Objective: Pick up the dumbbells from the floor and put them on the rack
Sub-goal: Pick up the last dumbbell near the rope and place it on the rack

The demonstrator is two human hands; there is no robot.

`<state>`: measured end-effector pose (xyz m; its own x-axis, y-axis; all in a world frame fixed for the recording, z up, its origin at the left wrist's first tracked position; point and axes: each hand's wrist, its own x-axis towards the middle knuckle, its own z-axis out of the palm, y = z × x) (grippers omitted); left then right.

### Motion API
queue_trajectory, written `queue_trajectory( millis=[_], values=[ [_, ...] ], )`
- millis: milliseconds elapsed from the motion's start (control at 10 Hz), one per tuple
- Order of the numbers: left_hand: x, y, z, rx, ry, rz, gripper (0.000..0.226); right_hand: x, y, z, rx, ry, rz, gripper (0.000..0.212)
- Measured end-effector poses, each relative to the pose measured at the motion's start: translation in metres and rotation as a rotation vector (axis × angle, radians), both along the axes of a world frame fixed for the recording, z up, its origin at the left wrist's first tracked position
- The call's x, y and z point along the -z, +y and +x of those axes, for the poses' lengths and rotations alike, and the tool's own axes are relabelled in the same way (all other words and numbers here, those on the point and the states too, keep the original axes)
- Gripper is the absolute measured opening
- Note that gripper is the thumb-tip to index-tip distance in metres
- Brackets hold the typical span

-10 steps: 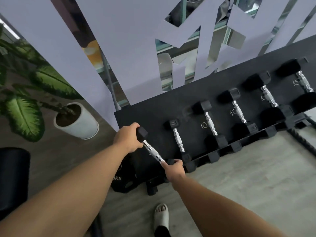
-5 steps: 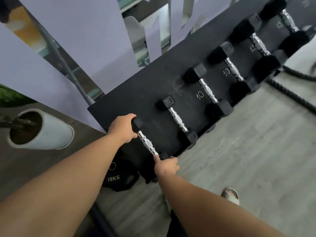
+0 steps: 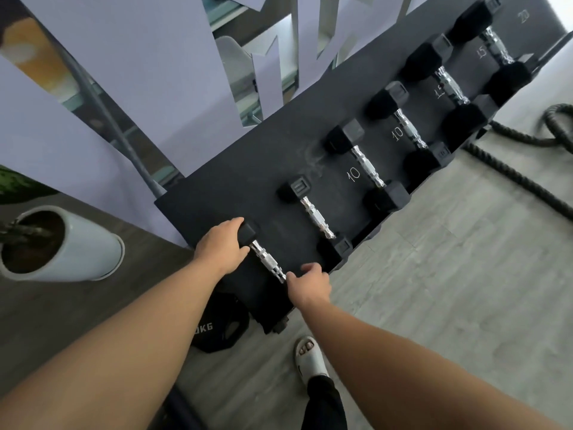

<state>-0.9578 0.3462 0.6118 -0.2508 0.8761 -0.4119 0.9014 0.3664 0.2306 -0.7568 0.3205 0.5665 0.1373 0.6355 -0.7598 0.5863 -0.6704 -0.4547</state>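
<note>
A small dumbbell [image 3: 268,262] with a chrome handle and black hex heads lies at the left end of the black rack [image 3: 235,184]. My left hand [image 3: 221,248] wraps its far head. My right hand [image 3: 310,285] covers its near head, which is hidden under the fingers. To the right on the rack lie several more dumbbells, the nearest one [image 3: 316,217] small, then two beside painted "10" marks [image 3: 366,167] and larger ones beside "15" marks [image 3: 451,85].
A white plant pot [image 3: 90,243] stands on the dark floor at the left. A 10 kg weight plate [image 3: 221,332] leans under the rack's left end. A thick black rope [image 3: 524,178] lies on the grey floor at the right. My sandalled foot [image 3: 310,358] is below the rack.
The view has tilted and moved closer to the rack. Both hands stay on the dumbbell's heads at the rack's left end; the right hand's fingers have lifted a little.
</note>
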Motion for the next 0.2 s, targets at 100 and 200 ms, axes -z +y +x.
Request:
queue_trajectory(
  millis=[100, 200],
  values=[
    [-0.014, -0.009, -0.002, 0.041, 0.047, 0.006, 0.056, -0.018, 0.013, 0.014, -0.409, -0.036, 0.131, 0.032],
    [-0.018, -0.014, -0.009, 0.045, 0.051, 0.002, 0.047, -0.024, 0.029, 0.023, -0.604, -0.084, 0.166, 0.030]
  ],
)
